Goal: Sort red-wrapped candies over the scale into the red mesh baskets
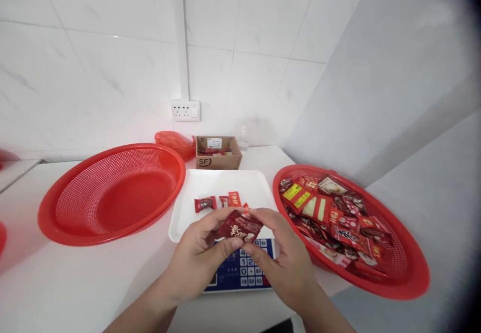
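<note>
Between my left hand (pixel 205 253) and my right hand (pixel 280 253) is a dark red snack packet (pixel 240 227) with pale lettering. Fingers and thumbs of both hands pinch it at its two sides. It is held above the near edge of a white weighing tray (pixel 184 223) and over the blue keypad (pixel 250 268) of a scale. On the tray behind my hands lie a small dark red wrapped snack (pixel 205 203) and a red-orange packet (pixel 234 199). Part of another orange-red wrapper shows behind my fingers.
On the right stands a red basket (pixel 409 278) heaped with packaged snacks. Another red perforated basket (pixel 112 238) sits at the left, with no snacks showing inside. A cardboard box (pixel 220 162) holding packets and a red plastic bag (pixel 175 142) stand by the tiled wall.
</note>
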Demonstrator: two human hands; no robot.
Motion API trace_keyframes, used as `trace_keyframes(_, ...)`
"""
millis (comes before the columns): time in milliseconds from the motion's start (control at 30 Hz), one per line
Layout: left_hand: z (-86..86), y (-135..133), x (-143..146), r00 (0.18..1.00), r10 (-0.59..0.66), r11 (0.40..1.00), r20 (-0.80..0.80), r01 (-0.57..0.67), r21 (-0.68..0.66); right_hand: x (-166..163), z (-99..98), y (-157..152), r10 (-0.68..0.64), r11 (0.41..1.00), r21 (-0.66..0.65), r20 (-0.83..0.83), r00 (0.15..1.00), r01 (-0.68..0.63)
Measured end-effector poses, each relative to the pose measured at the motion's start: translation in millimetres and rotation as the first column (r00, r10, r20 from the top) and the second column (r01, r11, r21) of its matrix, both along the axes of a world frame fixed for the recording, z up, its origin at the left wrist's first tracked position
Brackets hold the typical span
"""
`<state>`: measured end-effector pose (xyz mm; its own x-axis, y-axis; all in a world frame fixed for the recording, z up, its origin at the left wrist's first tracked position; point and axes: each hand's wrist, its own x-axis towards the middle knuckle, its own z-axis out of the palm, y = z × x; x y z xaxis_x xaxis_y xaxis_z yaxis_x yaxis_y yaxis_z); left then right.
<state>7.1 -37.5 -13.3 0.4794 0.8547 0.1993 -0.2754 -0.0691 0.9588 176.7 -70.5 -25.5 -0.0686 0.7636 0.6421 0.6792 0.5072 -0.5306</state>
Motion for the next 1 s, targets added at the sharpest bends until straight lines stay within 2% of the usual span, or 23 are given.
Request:
trace_keyframes(167,-1.5,1,1,1.0,0.023,1.0,-0.016,-0.023,-0.008,1,3.8,-1,0.04,0.999,-0.033,-0.073,0.997,-0.043)
trace_keyframes(300,-0.7,0,2,0.999,-0.006,1.0,-0.034,0.006,-0.014,2,4.9,0,0.017,1.0,-0.013,-0.141,0.99,-0.019)
trace_keyframes(433,0.1,-1,4,0.998,0.015,1.0,-0.066,-0.016,-0.017,1,3.1,1,0.044,0.999,-0.004,-0.176,0.983,-0.046)
trace_keyframes(533,-0.2,0,4,0.996,0.044,0.999,-0.072,-0.042,0.029,-1,3.0,1,0.043,0.998,-0.032,-0.179,0.983,-0.05)
trace_keyframes(667,-0.5,4,4,0.977,0.083,0.985,-0.198,-0.05,0.167,-3,3.5,3,0.08,0.991,-0.094,-0.185,0.98,-0.098)
trace_keyframes(767,-0.4,8,2,0.948,0.054,0.989,-0.315,-0.008,0.145,-1,0.5,5,0.08,0.981,-0.157,-0.19,0.979,-0.11)
trace_keyframes(833,-0.9,13,-1,0.927,0.14,0.983,-0.349,-0.089,0.158,5,-3.9,8,0.037,0.973,-0.217,-0.186,0.982,-0.078)
trace_keyframes(933,-2.4,21,-7,0.856,0.363,0.92,-0.367,-0.267,0.287,17,-12.7,15,-0.081,0.951,-0.306,-0.109,0.991,0.044)
trace_keyframes(1000,-4.7,28,-12,0.805,0.43,0.881,-0.409,-0.275,0.385,24,-19.1,20,-0.142,0.918,-0.377,-0.027,0.99,0.121)
